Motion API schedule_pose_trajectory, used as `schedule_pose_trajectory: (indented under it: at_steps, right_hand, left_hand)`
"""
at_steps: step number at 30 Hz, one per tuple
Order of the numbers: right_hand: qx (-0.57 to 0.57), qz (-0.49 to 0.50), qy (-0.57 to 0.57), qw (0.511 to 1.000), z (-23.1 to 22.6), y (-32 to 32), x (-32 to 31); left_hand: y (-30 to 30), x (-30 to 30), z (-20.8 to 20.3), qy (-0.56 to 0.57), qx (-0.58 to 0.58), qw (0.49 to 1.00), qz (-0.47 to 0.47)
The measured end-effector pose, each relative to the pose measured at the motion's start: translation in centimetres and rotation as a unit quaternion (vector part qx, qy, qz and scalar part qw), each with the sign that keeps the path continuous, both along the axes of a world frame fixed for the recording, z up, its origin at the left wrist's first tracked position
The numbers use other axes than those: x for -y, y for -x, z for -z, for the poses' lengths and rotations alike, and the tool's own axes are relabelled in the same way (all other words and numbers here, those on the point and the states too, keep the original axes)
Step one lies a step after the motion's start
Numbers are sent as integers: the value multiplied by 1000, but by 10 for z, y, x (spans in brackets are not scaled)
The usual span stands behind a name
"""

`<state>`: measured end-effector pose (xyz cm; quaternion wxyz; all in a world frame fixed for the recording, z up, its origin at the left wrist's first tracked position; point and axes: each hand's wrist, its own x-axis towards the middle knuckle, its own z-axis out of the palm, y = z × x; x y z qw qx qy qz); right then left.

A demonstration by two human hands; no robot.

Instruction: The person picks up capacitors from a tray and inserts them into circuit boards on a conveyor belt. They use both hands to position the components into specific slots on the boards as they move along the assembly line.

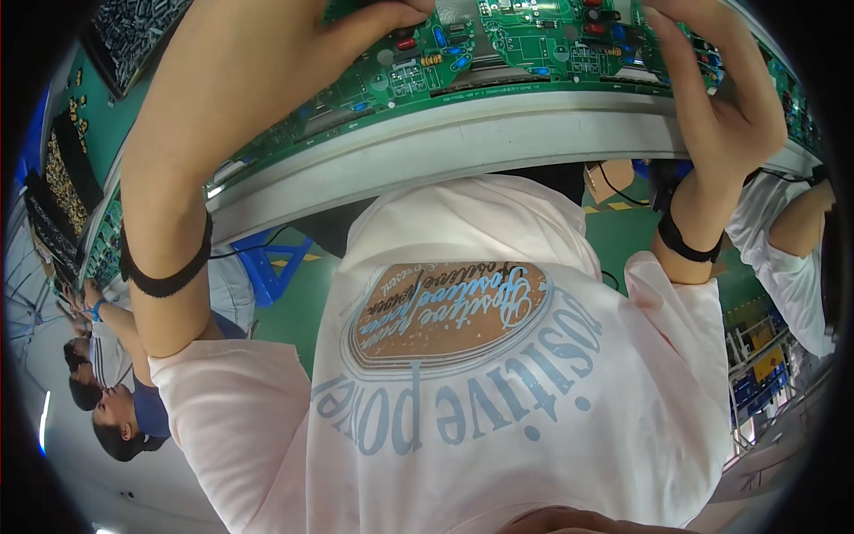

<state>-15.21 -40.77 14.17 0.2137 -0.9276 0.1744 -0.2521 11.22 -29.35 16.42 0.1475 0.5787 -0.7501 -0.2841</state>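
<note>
Green circuit boards (402,91) lie in a row along the top of the view, dotted with small red, blue and black electronic parts. Over the boards' left portion, my left hand (342,40) reaches in with thumb and fingertips drawn together, partly cut off by the upper edge. A red part (406,44) and a blue part (439,36) sit just beside those fingertips. My right hand (734,111) is bent over the right boards, thumb and forefinger closed near another red part (593,29). Whatever either pinch holds is too small or hidden.
A pale metal rail (463,141) runs along the boards' near side, in front of my body. At the left are a black bin of small parts (133,36) and dark trays of yellowish parts (69,165). Co-workers (124,414) are at the left; another person (792,258) is at the right.
</note>
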Motion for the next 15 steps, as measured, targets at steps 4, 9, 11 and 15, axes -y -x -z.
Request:
schedule_pose_trajectory:
  at_steps: [4,9,11,15]
  right_hand:
    - [35,29,14,999,4,4,-2]
    - [47,52,22,997,6,7,-2]
    - [44,53,18,997,6,8,-2]
    - [49,54,8,997,7,11,-4]
  left_hand:
    - [-4,-6,-1,15,-2,1000,18]
    - [-5,-11,-5,32,20,999,32]
    - [-2,-11,-6,42,35,998,41]
    - [5,-12,-9,66,81,993,59]
